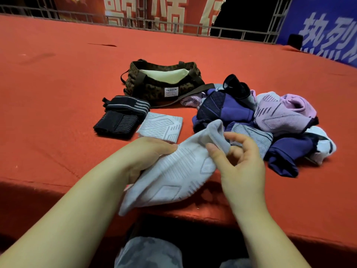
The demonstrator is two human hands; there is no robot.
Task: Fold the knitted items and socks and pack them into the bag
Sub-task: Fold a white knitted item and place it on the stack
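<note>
A pale grey patterned sock [173,176] hangs over the table's near edge. My left hand [146,157] grips its left side, and my right hand [241,161] pinches its upper cuff between thumb and fingers. A folded grey sock [162,126] lies flat behind it, next to folded black striped knitwear [121,117]. The leopard-print bag [164,84] stands open further back, pale lining showing. To the right sits a loose pile of purple, lilac, grey and white knitted items [260,120].
The table is covered in red cloth [58,93]; its front edge runs just under my hands. A metal railing [173,28] and red and blue banners stand behind the far edge. My knees show below the table.
</note>
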